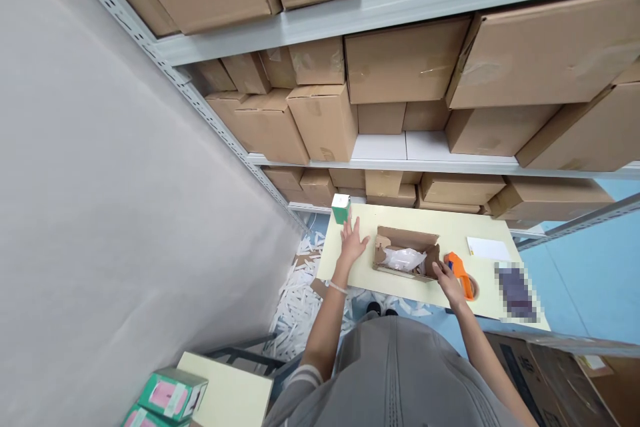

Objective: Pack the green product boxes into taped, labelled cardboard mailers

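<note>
An open cardboard box [406,237] lies on the pale yellow table, with a white plastic bag [403,259] inside it. My right hand [449,282] is closed on the box's right end, fingers at its edge. To the left of the box, my left hand [353,243] is open, its fingers spread and reaching toward a small green box [341,211] with a white top. I cannot tell whether the fingertips touch that green box. Just right of my right hand lies an orange tape dispenser [460,275] with a roll of tape.
The table [400,215] also bears a white card [488,249] and a blurred dark object [518,292]. Shelves with cardboard boxes [325,123] rise behind. Paper strips [300,300] litter the floor. Green-and-pink boxes [173,393] stand at lower left, beside the wall [125,213].
</note>
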Available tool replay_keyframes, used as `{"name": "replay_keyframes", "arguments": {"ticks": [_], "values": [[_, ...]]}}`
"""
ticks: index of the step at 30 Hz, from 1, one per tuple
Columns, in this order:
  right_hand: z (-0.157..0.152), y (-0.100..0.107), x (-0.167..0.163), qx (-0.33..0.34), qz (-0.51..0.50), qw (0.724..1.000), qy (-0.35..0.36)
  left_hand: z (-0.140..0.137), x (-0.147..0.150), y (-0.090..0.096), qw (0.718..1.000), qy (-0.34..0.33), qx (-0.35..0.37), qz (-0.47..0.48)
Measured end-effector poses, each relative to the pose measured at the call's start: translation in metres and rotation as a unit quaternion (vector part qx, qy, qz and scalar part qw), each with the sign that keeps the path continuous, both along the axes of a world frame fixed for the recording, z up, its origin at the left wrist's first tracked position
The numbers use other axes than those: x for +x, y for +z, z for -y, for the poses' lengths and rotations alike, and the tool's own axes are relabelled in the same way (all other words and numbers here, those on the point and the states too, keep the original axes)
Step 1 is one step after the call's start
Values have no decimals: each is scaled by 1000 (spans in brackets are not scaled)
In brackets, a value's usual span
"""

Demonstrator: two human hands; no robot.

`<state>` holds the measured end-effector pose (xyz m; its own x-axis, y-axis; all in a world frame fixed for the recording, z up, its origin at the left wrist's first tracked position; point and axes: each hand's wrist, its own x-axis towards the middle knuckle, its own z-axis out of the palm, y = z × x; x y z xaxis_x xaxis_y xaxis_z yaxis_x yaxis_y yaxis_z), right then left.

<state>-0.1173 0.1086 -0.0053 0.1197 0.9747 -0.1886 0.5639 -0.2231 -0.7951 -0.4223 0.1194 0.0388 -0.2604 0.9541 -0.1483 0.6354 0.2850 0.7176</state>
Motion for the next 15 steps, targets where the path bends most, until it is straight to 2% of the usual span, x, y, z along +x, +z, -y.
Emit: {"name": "replay_keyframes", "arguments": {"ticks": [4, 9, 12, 15], "values": [[4, -8, 0, -67, -31, 997, -37, -42, -42, 20, 994, 36, -12, -100], [15, -14, -4, -76, -40, 995, -52, -101, -69, 35, 983, 34, -46, -176], [22, -12, -3, -75, -56, 994, -53, -124, -69, 29, 977, 39, -90, -187], [26, -7, -1, -67, -60, 994, -55, -131, -63, 13, 971, 61, -132, -190]]}}
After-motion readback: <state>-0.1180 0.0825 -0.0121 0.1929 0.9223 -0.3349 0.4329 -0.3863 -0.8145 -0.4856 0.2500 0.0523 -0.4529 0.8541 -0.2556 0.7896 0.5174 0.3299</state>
